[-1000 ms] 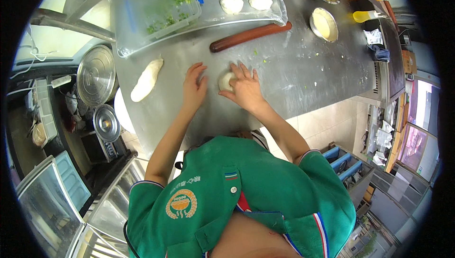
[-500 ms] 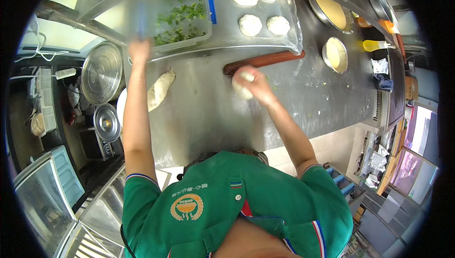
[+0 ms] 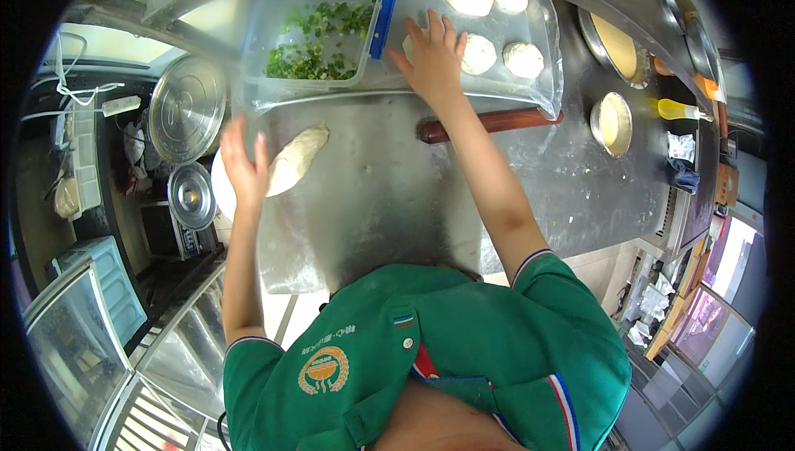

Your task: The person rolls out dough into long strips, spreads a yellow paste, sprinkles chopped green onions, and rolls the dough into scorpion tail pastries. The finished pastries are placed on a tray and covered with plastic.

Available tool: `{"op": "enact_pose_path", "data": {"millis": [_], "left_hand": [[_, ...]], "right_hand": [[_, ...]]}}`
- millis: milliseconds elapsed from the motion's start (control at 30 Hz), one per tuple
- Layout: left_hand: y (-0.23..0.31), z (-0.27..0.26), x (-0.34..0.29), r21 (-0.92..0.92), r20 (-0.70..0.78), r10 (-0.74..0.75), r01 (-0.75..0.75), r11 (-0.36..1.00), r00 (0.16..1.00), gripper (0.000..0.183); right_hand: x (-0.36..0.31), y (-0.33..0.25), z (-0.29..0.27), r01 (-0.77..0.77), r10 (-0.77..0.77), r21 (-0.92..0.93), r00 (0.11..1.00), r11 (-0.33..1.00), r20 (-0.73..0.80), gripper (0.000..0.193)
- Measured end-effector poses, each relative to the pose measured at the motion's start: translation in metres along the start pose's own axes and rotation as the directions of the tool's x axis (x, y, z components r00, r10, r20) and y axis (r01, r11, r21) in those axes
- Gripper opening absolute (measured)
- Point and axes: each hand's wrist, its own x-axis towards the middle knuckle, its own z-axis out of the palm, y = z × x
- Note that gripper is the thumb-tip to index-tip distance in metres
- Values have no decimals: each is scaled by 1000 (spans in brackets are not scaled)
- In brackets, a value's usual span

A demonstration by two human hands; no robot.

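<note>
The right hand [image 3: 434, 66] reaches over the near part of a tray [image 3: 537, 28], palm down, fingers [image 3: 434, 27] spread wide. Beneath it, partly covered, sits a dough ball [image 3: 411, 43]; from here I cannot tell whether the fingers press on it, and they are not closed around it. More dough balls [image 3: 478, 54] stand to its right and beyond, with narrow gaps between.

The left hand [image 3: 245, 168] is raised at the left edge of the tabletop [image 3: 373, 178], thumb apart from the extended fingers, with nothing seen in its grasp. Just right of it lies a long dough piece [image 3: 298, 159], set slantwise near that edge; contact cannot be determined.

A clear box [image 3: 361, 80] of chopped greens [image 3: 319, 57] takes up the tray's left part, its blue strip [image 3: 384, 16] close to the right hand, so clearance on that side is tight. The right forearm crosses above a rolling pin [image 3: 517, 120], which lies along the tray's near edge, its left end showing past the arm.

Between the long dough piece and the pin, a broad stretch of metal runs to the front edge by the person's shirt [image 3: 464, 318]. Further room extends rightward, to a small bowl [image 3: 611, 125] and a larger bowl [image 3: 613, 49] behind it.
</note>
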Motion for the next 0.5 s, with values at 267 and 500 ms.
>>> {"op": "enact_pose_path", "data": {"millis": [267, 500], "left_hand": [[97, 72, -67, -241, 390, 373, -297, 924, 842, 74], [151, 147, -31, -14, 411, 408, -442, 897, 815, 68]], "right_hand": [[-267, -21, -89, -39, -272, 623, 877, 781, 395, 32], [-300, 90, -183, -190, 71, 216, 884, 958, 462, 71]]}}
